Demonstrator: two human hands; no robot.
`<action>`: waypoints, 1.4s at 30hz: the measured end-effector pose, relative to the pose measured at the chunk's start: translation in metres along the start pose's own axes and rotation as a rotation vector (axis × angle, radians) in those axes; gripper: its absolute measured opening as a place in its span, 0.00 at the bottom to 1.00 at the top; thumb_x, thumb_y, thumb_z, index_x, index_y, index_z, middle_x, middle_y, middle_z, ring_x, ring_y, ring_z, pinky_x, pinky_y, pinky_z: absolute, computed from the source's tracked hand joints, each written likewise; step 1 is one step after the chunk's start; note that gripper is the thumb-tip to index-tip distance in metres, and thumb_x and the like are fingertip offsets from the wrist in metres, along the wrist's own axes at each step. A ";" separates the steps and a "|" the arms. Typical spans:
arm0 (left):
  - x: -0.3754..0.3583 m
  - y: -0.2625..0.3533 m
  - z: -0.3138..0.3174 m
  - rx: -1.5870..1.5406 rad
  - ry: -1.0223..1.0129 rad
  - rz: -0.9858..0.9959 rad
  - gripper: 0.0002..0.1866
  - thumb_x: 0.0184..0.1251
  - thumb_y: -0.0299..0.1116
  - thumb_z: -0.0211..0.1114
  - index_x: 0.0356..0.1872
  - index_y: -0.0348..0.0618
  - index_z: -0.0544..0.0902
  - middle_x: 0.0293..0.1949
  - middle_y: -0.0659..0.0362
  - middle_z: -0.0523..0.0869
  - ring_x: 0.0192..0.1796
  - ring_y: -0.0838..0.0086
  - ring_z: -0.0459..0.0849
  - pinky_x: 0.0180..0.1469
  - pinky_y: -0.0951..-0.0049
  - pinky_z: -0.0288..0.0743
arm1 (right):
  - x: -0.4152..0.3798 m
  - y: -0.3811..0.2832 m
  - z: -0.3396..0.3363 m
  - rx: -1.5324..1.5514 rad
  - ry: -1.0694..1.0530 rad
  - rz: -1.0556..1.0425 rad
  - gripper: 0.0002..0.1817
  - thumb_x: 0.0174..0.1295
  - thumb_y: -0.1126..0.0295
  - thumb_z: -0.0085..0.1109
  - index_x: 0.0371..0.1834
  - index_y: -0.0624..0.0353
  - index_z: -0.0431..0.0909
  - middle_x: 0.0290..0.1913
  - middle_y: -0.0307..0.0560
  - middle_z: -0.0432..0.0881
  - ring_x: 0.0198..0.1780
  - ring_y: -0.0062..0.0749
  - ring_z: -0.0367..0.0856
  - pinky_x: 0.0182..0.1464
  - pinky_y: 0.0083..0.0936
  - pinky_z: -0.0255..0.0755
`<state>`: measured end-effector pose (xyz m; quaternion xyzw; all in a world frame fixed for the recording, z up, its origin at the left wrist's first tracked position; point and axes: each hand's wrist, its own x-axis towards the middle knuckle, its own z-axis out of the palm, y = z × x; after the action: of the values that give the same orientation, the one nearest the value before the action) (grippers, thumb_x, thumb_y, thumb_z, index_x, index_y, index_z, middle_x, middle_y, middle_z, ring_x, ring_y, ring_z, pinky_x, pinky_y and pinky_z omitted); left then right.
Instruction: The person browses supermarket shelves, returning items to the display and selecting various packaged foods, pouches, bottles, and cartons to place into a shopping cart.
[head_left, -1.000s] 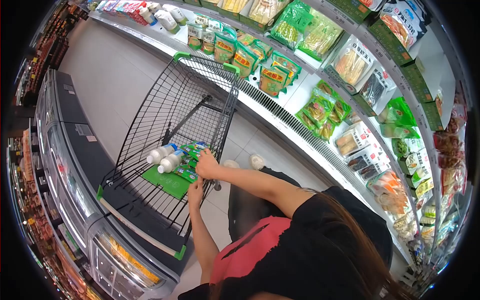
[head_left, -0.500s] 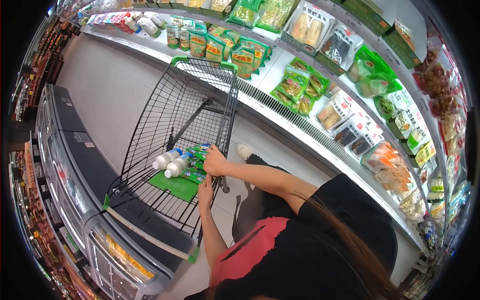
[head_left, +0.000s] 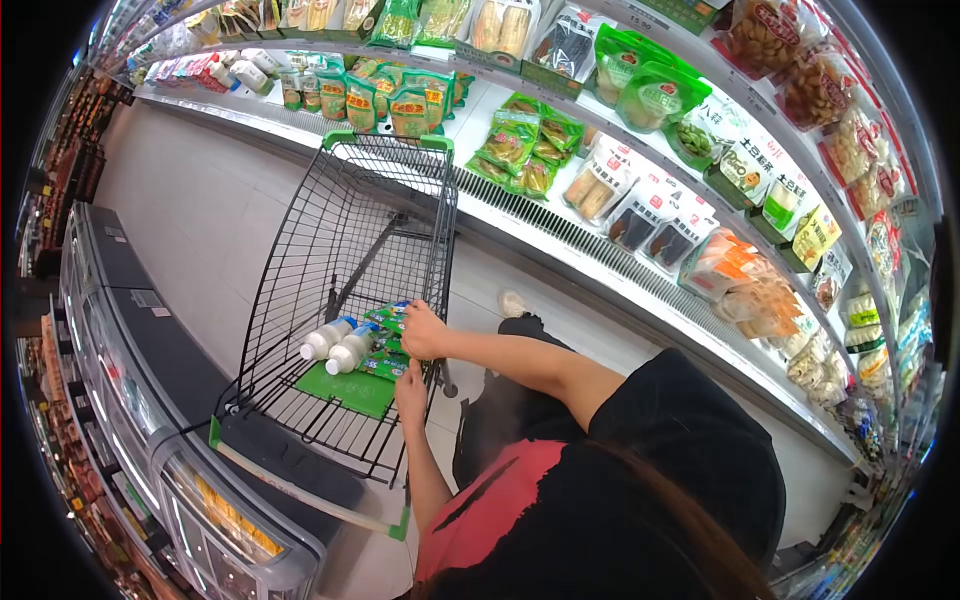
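Inside the black wire shopping cart [head_left: 300, 230], at its near end, I have both hands on green printed packets [head_left: 385, 365]. My right hand [head_left: 424, 332] is closed on the upper part of the packets at the cart's right side. Just below it, my left hand [head_left: 410, 393] pinches their lower edge. Fingers hide part of the packets. Two white bottles with blue parts lie on their sides against the packets, one bottle [head_left: 322, 340] left of the other bottle [head_left: 350, 350]. Under them is a green panel [head_left: 345, 390].
A chilled shelf [head_left: 540, 215] with bagged foods runs along the right and back. Glass-topped freezer cases [head_left: 140, 385] stand close on the left. The cart's handle [head_left: 305, 490] lies toward me at lower left. My shoe [head_left: 512, 303] is right of the cart.
The view has shifted, so shelves and cart appear further left. Both hands stay on the packets, which have moved slightly. The bottles still lie beside them.
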<state>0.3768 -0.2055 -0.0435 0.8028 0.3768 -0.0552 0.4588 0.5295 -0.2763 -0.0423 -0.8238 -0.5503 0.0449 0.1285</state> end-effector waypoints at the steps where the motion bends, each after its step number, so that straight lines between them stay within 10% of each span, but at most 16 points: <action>1: -0.009 0.001 0.005 0.033 -0.014 -0.006 0.33 0.79 0.53 0.46 0.32 0.25 0.77 0.26 0.37 0.77 0.29 0.46 0.69 0.37 0.54 0.67 | -0.010 0.000 0.002 -0.001 0.023 -0.003 0.17 0.58 0.56 0.54 0.20 0.51 0.86 0.29 0.42 0.83 0.46 0.40 0.74 0.56 0.43 0.59; 9: -0.029 -0.047 0.036 0.332 -0.038 0.158 0.26 0.71 0.54 0.58 0.45 0.34 0.83 0.43 0.38 0.82 0.44 0.44 0.79 0.47 0.46 0.69 | -0.057 0.015 -0.004 0.475 0.242 -0.076 0.09 0.59 0.64 0.59 0.28 0.58 0.81 0.36 0.46 0.79 0.43 0.41 0.75 0.51 0.39 0.68; 14: -0.037 0.094 0.059 0.687 0.388 0.528 0.26 0.62 0.42 0.68 0.59 0.44 0.77 0.44 0.49 0.79 0.51 0.51 0.75 0.52 0.53 0.67 | -0.109 0.094 -0.046 0.567 0.553 0.306 0.05 0.57 0.72 0.58 0.34 0.61 0.78 0.40 0.51 0.77 0.45 0.48 0.75 0.49 0.40 0.71; 20: 0.062 0.272 0.247 0.288 -0.197 1.114 0.17 0.61 0.27 0.64 0.52 0.41 0.79 0.46 0.47 0.79 0.45 0.48 0.78 0.48 0.53 0.72 | -0.218 0.267 -0.048 0.471 0.778 0.871 0.13 0.55 0.74 0.55 0.44 0.65 0.76 0.44 0.64 0.75 0.44 0.62 0.77 0.49 0.47 0.73; 28: 0.208 0.365 0.490 0.072 -0.339 0.948 0.26 0.60 0.26 0.58 0.63 0.42 0.73 0.57 0.40 0.75 0.59 0.40 0.73 0.62 0.49 0.68 | -0.288 0.438 -0.073 0.179 0.657 1.177 0.18 0.54 0.74 0.55 0.49 0.64 0.76 0.46 0.62 0.80 0.50 0.62 0.77 0.56 0.50 0.71; 31: 0.247 0.376 0.523 0.392 -0.504 0.680 0.30 0.58 0.29 0.60 0.65 0.44 0.72 0.63 0.40 0.73 0.64 0.41 0.71 0.65 0.50 0.68 | -0.297 0.485 -0.062 0.342 0.161 1.339 0.25 0.62 0.67 0.50 0.64 0.59 0.72 0.62 0.61 0.76 0.66 0.57 0.71 0.64 0.47 0.68; 33: 0.261 0.369 0.537 0.245 -0.603 0.487 0.32 0.56 0.31 0.61 0.67 0.45 0.71 0.69 0.43 0.69 0.68 0.44 0.69 0.67 0.53 0.67 | -0.303 0.493 -0.049 0.167 0.283 1.263 0.23 0.67 0.69 0.44 0.65 0.57 0.73 0.68 0.62 0.70 0.71 0.57 0.64 0.72 0.45 0.59; 42: 0.236 0.319 0.510 0.116 -0.584 0.618 0.36 0.54 0.26 0.61 0.70 0.46 0.67 0.63 0.43 0.73 0.66 0.46 0.71 0.67 0.57 0.67 | -0.283 0.431 -0.039 0.130 0.516 1.249 0.04 0.59 0.74 0.56 0.37 0.59 0.75 0.44 0.53 0.80 0.44 0.55 0.80 0.45 0.47 0.73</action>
<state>0.8844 -0.5663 -0.2163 0.8529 -0.0309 -0.1614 0.4955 0.8133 -0.6983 -0.1366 -0.9620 0.0809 -0.0543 0.2550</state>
